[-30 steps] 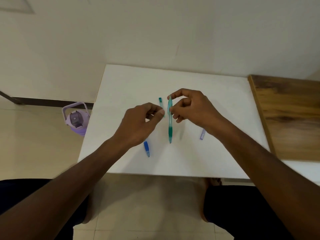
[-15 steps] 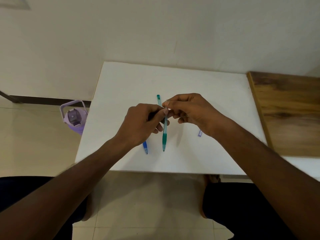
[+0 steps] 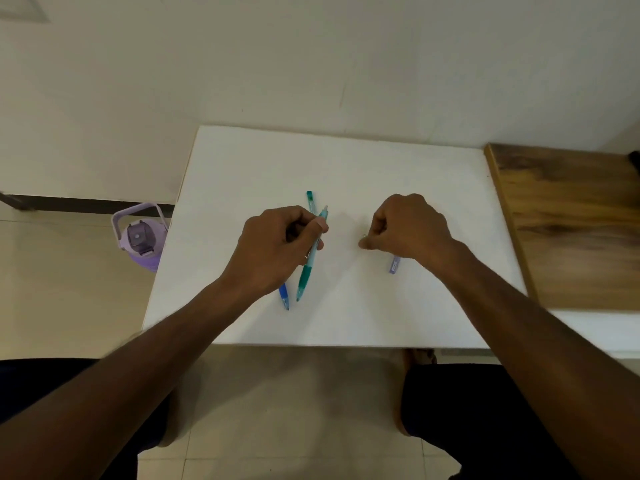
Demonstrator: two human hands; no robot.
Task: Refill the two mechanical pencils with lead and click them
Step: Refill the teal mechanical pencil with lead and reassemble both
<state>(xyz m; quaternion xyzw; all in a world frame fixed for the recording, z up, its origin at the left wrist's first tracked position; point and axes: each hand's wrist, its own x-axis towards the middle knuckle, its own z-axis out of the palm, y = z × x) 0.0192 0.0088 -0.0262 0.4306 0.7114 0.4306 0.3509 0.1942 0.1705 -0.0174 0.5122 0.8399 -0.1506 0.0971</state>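
The green pencil (image 3: 309, 261) stood tilted over the white table (image 3: 346, 168), gripped in the left hand (image 3: 277, 247). A blue pencil (image 3: 284, 296) lay beside it. The right hand (image 3: 405, 226) pinched something tiny near a purple lead case (image 3: 394, 265).

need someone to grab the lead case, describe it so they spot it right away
On the white table, look just beside the right hand, at its wrist. The lead case is the short pale purple stick lying alone, unlike the long green and blue pencils by the left hand.
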